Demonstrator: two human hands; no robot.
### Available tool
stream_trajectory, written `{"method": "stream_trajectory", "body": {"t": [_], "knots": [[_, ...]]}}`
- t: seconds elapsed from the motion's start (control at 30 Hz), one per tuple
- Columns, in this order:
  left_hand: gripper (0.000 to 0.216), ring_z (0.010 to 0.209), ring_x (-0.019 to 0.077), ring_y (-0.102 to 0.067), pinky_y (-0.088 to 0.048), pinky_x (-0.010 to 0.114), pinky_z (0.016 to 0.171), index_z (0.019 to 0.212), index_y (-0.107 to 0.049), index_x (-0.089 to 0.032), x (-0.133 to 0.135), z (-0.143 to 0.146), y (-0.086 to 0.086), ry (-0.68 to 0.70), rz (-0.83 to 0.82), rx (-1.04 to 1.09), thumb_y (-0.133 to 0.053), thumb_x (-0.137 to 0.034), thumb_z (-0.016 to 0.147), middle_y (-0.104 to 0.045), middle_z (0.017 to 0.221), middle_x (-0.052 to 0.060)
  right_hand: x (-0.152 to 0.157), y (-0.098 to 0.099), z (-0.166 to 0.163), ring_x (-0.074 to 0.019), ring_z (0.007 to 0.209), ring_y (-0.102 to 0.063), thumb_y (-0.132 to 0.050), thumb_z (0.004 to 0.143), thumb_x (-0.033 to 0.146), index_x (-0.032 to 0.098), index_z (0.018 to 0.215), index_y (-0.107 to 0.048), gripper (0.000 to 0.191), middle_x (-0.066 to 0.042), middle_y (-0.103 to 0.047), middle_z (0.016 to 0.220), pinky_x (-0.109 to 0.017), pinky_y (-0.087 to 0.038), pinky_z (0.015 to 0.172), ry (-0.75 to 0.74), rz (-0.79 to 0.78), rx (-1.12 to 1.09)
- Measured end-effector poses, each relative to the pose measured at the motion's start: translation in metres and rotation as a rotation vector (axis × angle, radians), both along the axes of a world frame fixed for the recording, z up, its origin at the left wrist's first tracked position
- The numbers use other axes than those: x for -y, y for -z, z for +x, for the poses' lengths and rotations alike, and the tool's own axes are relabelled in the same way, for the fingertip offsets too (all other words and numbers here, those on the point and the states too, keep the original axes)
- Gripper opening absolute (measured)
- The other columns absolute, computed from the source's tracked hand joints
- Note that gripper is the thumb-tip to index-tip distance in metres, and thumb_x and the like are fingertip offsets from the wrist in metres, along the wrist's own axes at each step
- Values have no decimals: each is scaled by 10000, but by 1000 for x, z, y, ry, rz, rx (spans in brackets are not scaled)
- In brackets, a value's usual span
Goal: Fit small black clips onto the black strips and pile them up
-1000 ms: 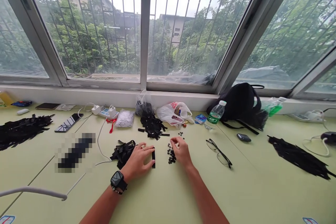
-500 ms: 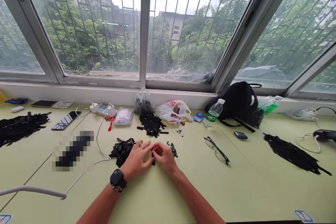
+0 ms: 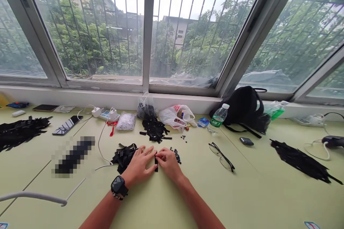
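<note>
A short black fabric strip [image 3: 156,164] lies upright in view on the table between my two hands. My left hand [image 3: 140,162] rests flat with its fingers spread, the thumb and fingertips touching the strip's left edge. My right hand [image 3: 168,161] is closed in a pinch at the strip's upper right side; what its fingertips hold is too small to make out. Beside that hand sits a cluster of small dark round pieces [image 3: 177,157]. A heap of black strips [image 3: 124,158] lies just left of my left hand, partly hidden by it.
Behind the hands lie another black strip pile [image 3: 154,129], a white plastic bag [image 3: 176,117] and a packet [image 3: 126,121]. To the right are glasses [image 3: 222,157], a water bottle [image 3: 217,118] and a black bag [image 3: 242,105]. A white cable [image 3: 100,143] runs at left.
My right hand's fingers have shifted slightly and more of the black strip shows between the hands. My left hand stays nearly in place. The view has tilted up slightly.
</note>
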State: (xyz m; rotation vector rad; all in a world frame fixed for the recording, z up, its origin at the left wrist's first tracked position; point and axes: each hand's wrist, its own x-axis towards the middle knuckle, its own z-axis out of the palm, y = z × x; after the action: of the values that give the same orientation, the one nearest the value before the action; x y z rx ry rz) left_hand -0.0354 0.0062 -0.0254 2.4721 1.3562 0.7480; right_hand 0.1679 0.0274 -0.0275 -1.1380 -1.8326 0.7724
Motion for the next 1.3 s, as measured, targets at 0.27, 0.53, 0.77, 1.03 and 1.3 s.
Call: {"method": "stream_trajectory", "body": {"t": [0.27,0.53,0.77,1.03,1.3], "knots": [[622,1430,381,-381,-375,570,1151,1527,-459,-394,2,0,-1,-2,-5,-53,-642,-433,934,-471,1588,7,10,-5,-5,-163,760,-591,-516,869,44,185,672,-619,263,-46,-622,870,-277,-482,707,-65,110,205],[672,1448,399,-361,-375,584,1154,1540,-442,-372,3,-3,-1,30,-20,-57,-666,-423,909,-441,1608,23,24,-10,0,-245,967,-568,-528,789,2,204,774,-589,212,-72,-632,973,-368,-507,880,-133,246,437],[466,1395,311,-417,-410,486,1152,1366,-614,-299,2,2,-11,-20,79,73,-617,-225,906,-579,1470,33,29,-4,-5,-229,937,-573,-459,918,2,204,862,-572,238,-60,-626,955,-351,-503,831,-58,256,405],[495,1158,331,-560,-449,478,958,1083,-707,-250,-4,-10,-12,-374,141,31,-519,22,715,-711,1174,58,28,-4,-2,-184,773,-613,-470,986,115,208,903,-599,180,-40,-642,876,-298,-498,726,7,202,234],[419,981,244,-670,-502,361,869,1102,-646,-207,-12,-15,-8,-330,86,241,-444,30,822,-707,1023,65,18,-12,2,-184,726,-683,-613,902,254,191,866,-690,106,-42,-703,826,-280,-580,685,69,4,-119]]}}
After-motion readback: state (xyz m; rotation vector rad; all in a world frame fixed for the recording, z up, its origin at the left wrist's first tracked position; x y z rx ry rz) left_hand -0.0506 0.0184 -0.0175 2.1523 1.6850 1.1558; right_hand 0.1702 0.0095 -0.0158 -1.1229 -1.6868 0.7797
